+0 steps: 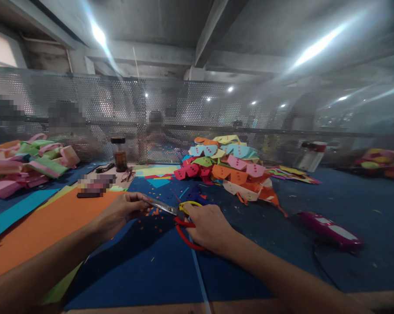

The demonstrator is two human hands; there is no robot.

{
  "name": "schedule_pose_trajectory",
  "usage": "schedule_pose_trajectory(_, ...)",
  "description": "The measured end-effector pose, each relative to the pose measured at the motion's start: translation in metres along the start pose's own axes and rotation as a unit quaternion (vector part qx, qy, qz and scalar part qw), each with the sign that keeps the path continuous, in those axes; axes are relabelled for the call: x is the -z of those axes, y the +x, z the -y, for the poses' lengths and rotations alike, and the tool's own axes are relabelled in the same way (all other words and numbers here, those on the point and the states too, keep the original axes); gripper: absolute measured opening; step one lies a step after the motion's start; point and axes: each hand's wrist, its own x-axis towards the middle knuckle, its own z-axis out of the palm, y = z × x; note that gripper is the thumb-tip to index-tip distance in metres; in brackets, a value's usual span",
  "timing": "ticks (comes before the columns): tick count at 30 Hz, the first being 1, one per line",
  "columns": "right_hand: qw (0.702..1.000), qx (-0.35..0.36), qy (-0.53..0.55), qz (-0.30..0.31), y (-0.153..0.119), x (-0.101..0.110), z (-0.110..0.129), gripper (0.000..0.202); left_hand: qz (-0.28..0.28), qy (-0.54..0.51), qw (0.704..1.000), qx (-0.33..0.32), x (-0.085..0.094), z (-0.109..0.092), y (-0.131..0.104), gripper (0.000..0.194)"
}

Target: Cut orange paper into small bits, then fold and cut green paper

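Note:
My right hand grips a pair of scissors by their red and yellow handles, the blades pointing left. At the blade tips is my left hand, its thumb and fingers pinched together; whatever lies between them is hidden or too small to name. Small orange paper scraps are scattered on the blue tabletop under and around the blades. Just behind the scissors lies a dark blue cut paper piece. Beneath my left forearm are large orange paper sheets.
Colourful folded paper masks are heaped at the back centre. Folded paper pieces pile up at the left, near a dark-lidded bottle. A purple device with a cord lies right. Perforated metal screen runs along the back.

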Motion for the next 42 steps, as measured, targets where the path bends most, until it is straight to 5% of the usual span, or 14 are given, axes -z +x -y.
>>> schedule_pose_trajectory(42, 1.0, -0.024, 0.016, 0.008, 0.005, -0.011, -0.006, 0.028, 0.026, -0.001, 1.0, 0.016, 0.007, 0.003, 0.005, 0.021)
